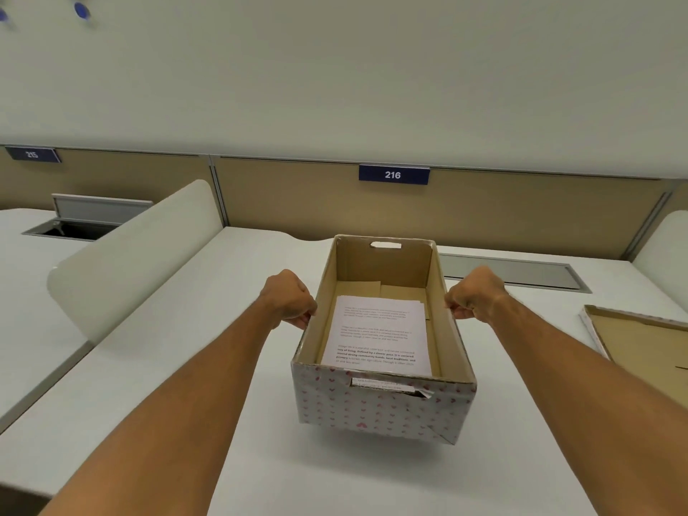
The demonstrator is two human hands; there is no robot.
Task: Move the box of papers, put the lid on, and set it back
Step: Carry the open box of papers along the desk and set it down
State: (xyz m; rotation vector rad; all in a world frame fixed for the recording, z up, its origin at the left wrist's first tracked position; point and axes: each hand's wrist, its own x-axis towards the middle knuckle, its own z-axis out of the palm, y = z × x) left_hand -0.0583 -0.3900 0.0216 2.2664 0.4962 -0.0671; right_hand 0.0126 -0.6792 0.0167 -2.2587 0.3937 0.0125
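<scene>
An open cardboard box [379, 407] with a white, pink-heart wrapping hangs a little above the white desk [193, 366], its shadow beneath it. A stack of printed papers [378, 335] lies flat inside on the bottom. My left hand [290, 301] pinches the box's left rim and my right hand [474, 297] pinches the right rim, both about halfway along the sides. The lid [647, 348] lies upside down on the desk at the right edge of view, its brown inside facing up and partly cut off by the frame.
A curved white divider [141, 255] stands to the left of the box. A beige partition with the number plate 216 [394, 175] runs along the back. A grey cable-tray flap [510, 271] is set in the desk behind the box, and an open one [85, 221] on the neighbouring desk.
</scene>
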